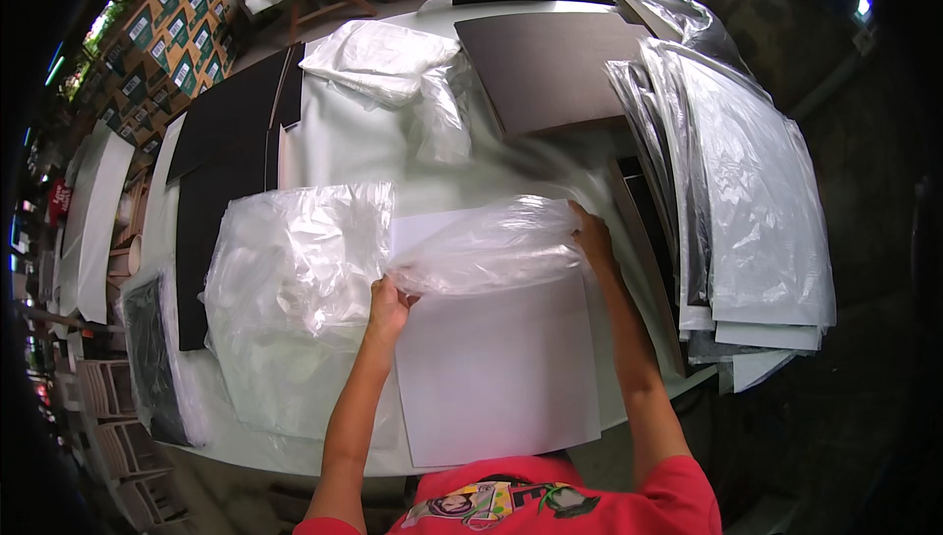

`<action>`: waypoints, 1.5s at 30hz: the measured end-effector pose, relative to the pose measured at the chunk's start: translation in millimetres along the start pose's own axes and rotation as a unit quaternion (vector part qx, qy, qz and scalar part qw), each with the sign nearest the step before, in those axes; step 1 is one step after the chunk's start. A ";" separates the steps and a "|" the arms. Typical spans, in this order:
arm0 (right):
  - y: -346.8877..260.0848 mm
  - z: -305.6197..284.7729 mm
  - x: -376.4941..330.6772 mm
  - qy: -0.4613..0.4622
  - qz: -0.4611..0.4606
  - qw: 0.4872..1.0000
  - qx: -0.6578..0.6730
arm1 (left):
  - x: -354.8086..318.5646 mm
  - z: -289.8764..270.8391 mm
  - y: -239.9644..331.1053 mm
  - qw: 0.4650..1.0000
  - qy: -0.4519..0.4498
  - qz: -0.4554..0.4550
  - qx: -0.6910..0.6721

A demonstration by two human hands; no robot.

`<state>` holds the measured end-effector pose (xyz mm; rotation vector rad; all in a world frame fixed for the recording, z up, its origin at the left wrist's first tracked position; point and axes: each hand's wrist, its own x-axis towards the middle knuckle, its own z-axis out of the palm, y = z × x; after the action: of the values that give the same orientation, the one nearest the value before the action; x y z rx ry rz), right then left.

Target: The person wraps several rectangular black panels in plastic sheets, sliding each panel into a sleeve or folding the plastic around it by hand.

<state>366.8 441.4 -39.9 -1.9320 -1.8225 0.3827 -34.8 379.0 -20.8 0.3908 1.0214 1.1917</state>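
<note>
A clear plastic bag is stretched crosswise over a large white sheet on the table in front of me. My left hand pinches the bag's left end near the sheet's left edge. At the other end, my right hand grips the bag by the sheet's far right corner. The bag is gathered and wrinkled between both hands, and the sheet's far part shows above it. Whether the sheet lies partly inside the bag I cannot tell. Just left of my left hand lies a pile of clear plastic bags.
Bagged panels are stacked on the right. Dark boards lie along the left, with a bagged dark panel nearer me. At the far side are crumpled plastic and a large grey-brown board. Patterned cartons stand beyond the table.
</note>
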 end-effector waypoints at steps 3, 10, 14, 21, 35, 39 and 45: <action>-29.9 16.8 30.5 -0.033 0.013 0.997 -0.068 | 42.7 -39.2 -16.2 0.988 0.048 0.133 0.061; -59.8 6.8 12.9 -0.123 0.045 0.983 -0.133 | 78.5 -33.8 19.6 0.809 0.166 0.338 0.452; -62.4 15.1 19.4 -0.133 0.022 0.979 -0.155 | 93.6 -44.9 21.4 0.734 0.153 0.377 0.544; -66.8 10.6 6.9 -0.078 -0.016 0.970 -0.231 | 95.5 -35.5 33.3 0.778 0.100 0.345 0.515; -44.7 -100.9 -13.3 -0.188 0.206 0.852 0.444 | 101.3 -15.3 97.4 0.972 -0.178 -0.141 0.058; -27.7 -86.3 0.2 -0.264 0.232 0.722 0.596 | 73.3 -33.3 101.7 0.956 -0.122 -0.268 0.007; 0.6 -26.5 0.7 -0.206 0.301 0.678 0.638 | 39.2 -24.8 90.0 0.955 -0.138 -0.247 -0.086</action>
<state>380.6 438.6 -17.4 -1.2541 -0.4884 1.8237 -106.4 441.4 14.4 0.1425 0.7070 0.7392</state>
